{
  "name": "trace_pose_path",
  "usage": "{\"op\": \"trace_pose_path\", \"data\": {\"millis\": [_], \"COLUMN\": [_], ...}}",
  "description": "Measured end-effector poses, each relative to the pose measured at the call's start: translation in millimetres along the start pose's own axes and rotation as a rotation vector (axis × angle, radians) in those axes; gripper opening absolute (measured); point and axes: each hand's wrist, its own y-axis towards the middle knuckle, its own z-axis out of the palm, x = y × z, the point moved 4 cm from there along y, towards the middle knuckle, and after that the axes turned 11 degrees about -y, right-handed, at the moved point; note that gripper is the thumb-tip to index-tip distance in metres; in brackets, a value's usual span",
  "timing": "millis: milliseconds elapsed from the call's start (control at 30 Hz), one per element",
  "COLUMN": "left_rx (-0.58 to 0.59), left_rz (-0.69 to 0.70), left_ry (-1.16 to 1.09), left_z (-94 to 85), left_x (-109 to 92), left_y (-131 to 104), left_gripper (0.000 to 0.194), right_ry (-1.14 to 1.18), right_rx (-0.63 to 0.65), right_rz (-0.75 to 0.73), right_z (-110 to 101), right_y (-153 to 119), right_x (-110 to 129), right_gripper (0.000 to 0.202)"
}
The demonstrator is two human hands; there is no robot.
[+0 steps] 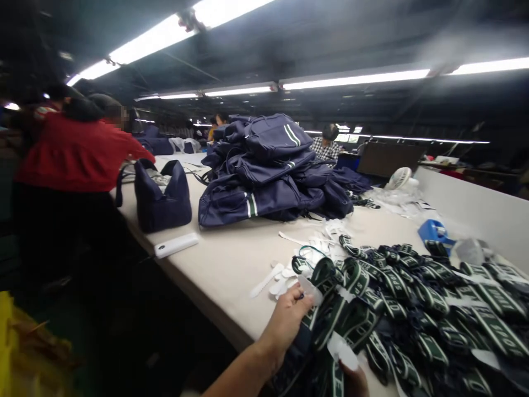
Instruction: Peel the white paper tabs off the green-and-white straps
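Observation:
My left hand (289, 311) is closed in a pinch on a thin, whitish translucent piece (311, 290) at the near side of the strap pile. My right hand (354, 381), low in the view and partly cut off, has its fingers bent against a white rounded piece (343, 352) on a green strap (338, 379). Around both hands lies a heap of dark green straps (397, 284) with white edges and white lettering. Beside my left hand, loose white pieces (283, 278) are scattered on the pale table (231, 270).
Navy bags (268, 193) are piled mid-table. One open navy bag (163, 196) stands at the left edge near a white phone (176, 245). A blue tape dispenser (436, 231) and a white fan (400, 178) are at right. A person in red (76, 151) bends over the table.

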Motion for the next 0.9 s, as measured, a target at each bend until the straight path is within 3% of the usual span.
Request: {"op": "trace_pose_path", "data": {"millis": [100,233,367,500,633,700,833,900], "left_rx": [-0.026,-0.105,-0.166,-0.261,-0.328,-0.31,-0.067,-0.016], "left_rz": [0.043,0.146,0.197,0.204,0.176,0.159,0.002,-0.074], "left_ry": [0.143,0.318,0.41,0.505,0.573,0.56,0.246,0.111], "left_z": [-8.0,-13.6,-14.4,-16.1,-16.9,-14.7,1.0,5.6], "left_x": [2,0,-4,-9,-9,-9,-6,-6], "left_y": [6,4,-4,-10,-15,-16,-21,-24], "left_gripper": [0.049,0.046,0.038,0.032,0.035,0.039,0.058,0.064], "right_ry": [0.065,0.2,0.224,0.24,0.342,0.385,0.379,0.376], "right_rx": [0.01,0.153,0.269,0.3,0.335,0.338,0.258,0.234], "right_rz": [0.082,0.223,0.22,0.165,0.294,0.318,0.176,0.13], "right_z": [5,21,37,55,65,63,50,43], "right_y": [-9,-10,-13,-12,-10,-8,-6,-8], "right_x": [-1,-6,-6,-4,-2,6,31,43], "right_gripper": [0.024,0.03,0.026,0.027,0.034,0.039,0.047,0.045]}}
